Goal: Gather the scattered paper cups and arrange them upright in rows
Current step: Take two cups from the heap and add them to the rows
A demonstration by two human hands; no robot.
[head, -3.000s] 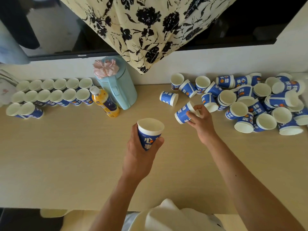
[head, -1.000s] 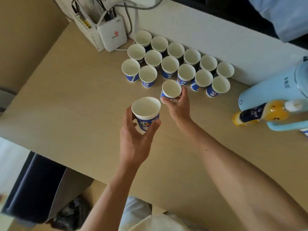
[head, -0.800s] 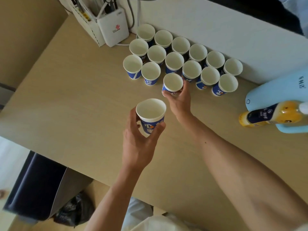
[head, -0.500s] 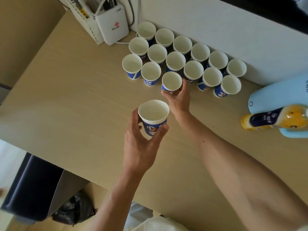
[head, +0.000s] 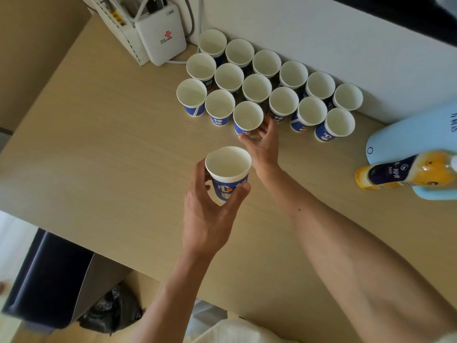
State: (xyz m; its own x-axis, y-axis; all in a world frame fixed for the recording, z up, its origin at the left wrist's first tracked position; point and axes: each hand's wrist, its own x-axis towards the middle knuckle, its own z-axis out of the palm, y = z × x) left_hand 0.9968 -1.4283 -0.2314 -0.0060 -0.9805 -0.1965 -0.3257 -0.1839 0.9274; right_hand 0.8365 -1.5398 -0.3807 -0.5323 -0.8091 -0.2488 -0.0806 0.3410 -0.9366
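Several blue-and-white paper cups [head: 257,88] stand upright in rows against the wall on the wooden desk [head: 103,144]. The front row is short, with two cups on its left. My right hand [head: 262,144] grips the lower part of a third cup [head: 248,116], which stands upright on the desk at the right end of that row. My left hand [head: 210,214] holds another upright cup [head: 228,170] above the desk, just in front of the rows.
A white router [head: 160,33] with cables stands at the back left beside the rows. A light blue kettle [head: 410,142] and an orange drink bottle [head: 405,172] are at the right. The desk's front edge runs diagonally, with a dark seat [head: 47,276] below it.
The view swung from the scattered pile to the rows. My right hand carried its cup forward and set it at the end of the front row. My left hand kept its cup.
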